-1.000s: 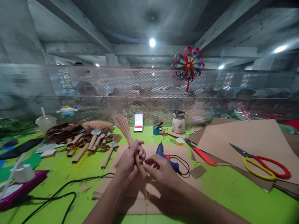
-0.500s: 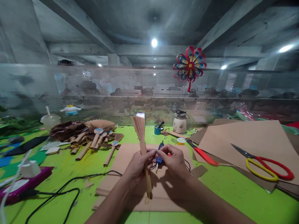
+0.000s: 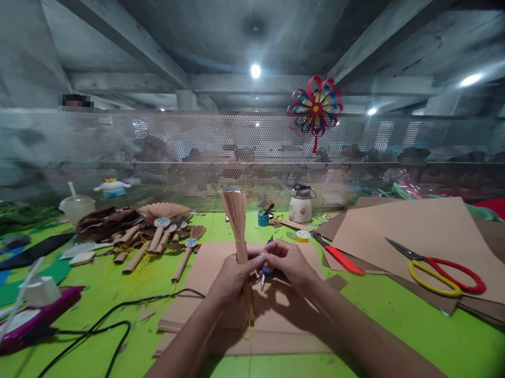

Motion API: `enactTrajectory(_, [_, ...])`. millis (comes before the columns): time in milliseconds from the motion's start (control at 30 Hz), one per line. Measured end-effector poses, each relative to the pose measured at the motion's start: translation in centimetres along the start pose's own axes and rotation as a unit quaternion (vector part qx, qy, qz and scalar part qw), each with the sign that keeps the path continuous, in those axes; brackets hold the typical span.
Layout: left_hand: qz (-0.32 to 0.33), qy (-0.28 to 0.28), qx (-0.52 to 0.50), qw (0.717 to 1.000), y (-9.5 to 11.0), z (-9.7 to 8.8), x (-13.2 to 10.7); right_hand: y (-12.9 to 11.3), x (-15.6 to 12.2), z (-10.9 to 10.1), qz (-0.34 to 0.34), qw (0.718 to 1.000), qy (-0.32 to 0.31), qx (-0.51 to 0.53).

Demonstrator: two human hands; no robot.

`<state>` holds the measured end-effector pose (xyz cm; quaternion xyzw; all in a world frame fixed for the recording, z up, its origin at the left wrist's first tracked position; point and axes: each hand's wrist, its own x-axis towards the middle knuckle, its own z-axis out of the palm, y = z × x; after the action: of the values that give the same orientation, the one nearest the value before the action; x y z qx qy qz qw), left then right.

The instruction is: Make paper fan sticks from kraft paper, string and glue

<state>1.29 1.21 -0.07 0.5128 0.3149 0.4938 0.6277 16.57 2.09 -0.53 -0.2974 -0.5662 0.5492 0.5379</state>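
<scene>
Left hand (image 3: 230, 275) grips paper fan (image 3: 241, 247) by its handle (image 3: 247, 302).

pass: tabletop (image 3: 418, 333) nearer than scissors (image 3: 421, 257) | block: black cable (image 3: 121, 306), left

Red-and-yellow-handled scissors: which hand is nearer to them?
Right. The right hand is to the left of the red-and-yellow-handled scissors, apart from them; the left hand is farther left, holding the pleated paper fan.
</scene>
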Motion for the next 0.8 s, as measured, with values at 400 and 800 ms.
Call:
enactTrajectory(400, [-0.04,-0.033,-0.041,0.998,0.39,0.11,-0.3,0.35,0.17,-0.54,0.027,0.999,-0.003,-0.017])
enactTrajectory(800, [-0.002,0.004,-0.06,0.998,0.02,0.76,-0.59,-0.09,-0.48,0.22,0.086,0.994,-0.015,0.069])
